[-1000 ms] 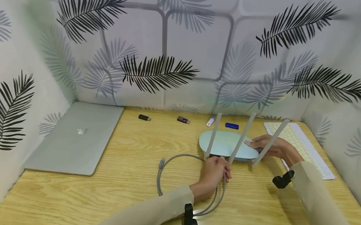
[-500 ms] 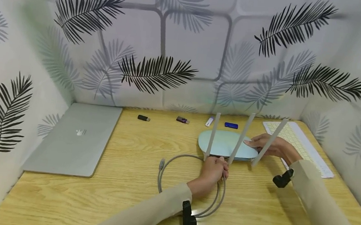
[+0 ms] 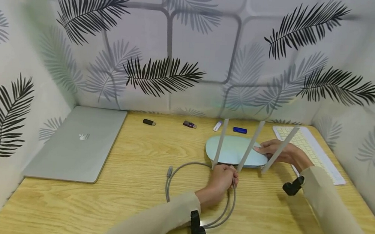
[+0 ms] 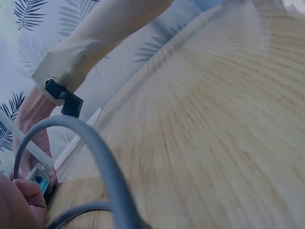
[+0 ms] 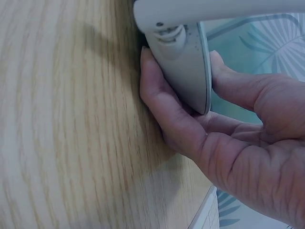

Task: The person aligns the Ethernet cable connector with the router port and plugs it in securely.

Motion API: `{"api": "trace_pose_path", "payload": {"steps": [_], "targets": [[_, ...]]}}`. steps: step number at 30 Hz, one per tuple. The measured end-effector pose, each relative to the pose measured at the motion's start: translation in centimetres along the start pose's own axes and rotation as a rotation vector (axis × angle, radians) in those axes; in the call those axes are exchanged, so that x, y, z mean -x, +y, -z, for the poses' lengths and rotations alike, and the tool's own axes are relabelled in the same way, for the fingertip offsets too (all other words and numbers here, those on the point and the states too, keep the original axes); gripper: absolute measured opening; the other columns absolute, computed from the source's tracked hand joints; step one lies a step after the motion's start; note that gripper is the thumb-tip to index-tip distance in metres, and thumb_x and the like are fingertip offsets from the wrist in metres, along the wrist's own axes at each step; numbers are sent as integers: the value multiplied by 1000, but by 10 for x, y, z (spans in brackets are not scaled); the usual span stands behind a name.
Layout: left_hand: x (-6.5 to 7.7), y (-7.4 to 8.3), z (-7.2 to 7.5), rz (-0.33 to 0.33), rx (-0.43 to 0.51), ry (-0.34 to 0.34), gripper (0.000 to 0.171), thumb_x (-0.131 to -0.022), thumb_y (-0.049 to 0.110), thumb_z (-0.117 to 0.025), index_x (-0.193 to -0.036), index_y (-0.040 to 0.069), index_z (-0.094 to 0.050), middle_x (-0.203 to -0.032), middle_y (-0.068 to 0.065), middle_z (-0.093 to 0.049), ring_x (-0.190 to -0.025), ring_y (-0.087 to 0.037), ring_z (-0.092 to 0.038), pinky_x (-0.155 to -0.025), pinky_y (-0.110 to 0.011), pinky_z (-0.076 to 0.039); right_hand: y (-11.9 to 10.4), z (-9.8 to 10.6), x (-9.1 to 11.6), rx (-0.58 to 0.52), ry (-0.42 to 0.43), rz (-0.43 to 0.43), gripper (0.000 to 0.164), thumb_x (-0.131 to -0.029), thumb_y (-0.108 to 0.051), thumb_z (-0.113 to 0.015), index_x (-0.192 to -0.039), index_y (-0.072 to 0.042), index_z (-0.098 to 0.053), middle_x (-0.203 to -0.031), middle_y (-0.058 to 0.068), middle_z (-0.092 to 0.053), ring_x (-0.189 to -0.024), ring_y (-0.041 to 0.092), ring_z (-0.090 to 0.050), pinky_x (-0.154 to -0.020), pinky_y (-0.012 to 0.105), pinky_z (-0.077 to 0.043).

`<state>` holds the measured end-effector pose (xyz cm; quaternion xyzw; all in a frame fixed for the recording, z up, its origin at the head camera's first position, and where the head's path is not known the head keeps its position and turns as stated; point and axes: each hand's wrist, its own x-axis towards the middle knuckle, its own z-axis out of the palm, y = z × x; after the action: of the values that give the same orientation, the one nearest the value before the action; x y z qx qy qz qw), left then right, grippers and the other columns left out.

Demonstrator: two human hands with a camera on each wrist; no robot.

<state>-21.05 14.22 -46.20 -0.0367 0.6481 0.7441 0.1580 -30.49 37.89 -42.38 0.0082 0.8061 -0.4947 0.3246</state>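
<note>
A pale blue router (image 3: 231, 150) with three grey antennas sits on the right half of the table. My right hand (image 3: 280, 150) grips its right end; in the right wrist view the thumb lies on the top face and the fingers (image 5: 164, 102) curl under the white body (image 5: 183, 71). At the router's near edge, my left hand (image 3: 219, 182) pinches one end of a grey network cable (image 3: 233, 204). The fingers hide that end, and whether it sits in a port I cannot tell. The cable's other plug (image 3: 170, 171) lies loose on the table to the left.
A closed silver laptop (image 3: 76, 144) lies at the left. Along the back are a black USB stick (image 3: 149, 122), a dark purple one (image 3: 189, 124), a white one (image 3: 217, 126) and a blue one (image 3: 240, 130). A white keyboard (image 3: 316, 152) lies behind my right hand.
Both hands stay at the router with hardly any movement. The router's antennas tip slightly lower, and the cable's loop and loose plug shift a little to the right.
</note>
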Motion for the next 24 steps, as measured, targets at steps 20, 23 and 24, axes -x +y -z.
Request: {"api": "trace_pose_path", "payload": {"steps": [20,23,24], "targets": [[-11,5,13,35,-10,-105,31,-101,9,-49,-95,-14,-67,-65,-3,-62,-52,-6,-56,-48,-17,-46,-12,-7,11,-28,19,-9,42,-104,-26,-48,-68,-12,-35,-57,-5,-31,-51,9,-28,-58,28,-32],[-5,6,24,46,-76,-199,28,-102,12,-51,-100,-12,-66,-77,-11,-69,-57,-7,-60,-53,-19,-53,-13,-10,13,-48,16,-13,43,-104,-25,-48,-65,-13,-36,-56,-5,-31,-51,10,-29,-59,29,-32],[-2,8,30,31,-116,-237,27,-102,12,-50,-101,-11,-65,-80,-13,-69,-58,-7,-61,-55,-20,-55,-12,-10,13,-47,17,-11,44,-104,-25,-48,-64,-13,-35,-56,-5,-31,-51,9,-28,-59,30,-31]]}}
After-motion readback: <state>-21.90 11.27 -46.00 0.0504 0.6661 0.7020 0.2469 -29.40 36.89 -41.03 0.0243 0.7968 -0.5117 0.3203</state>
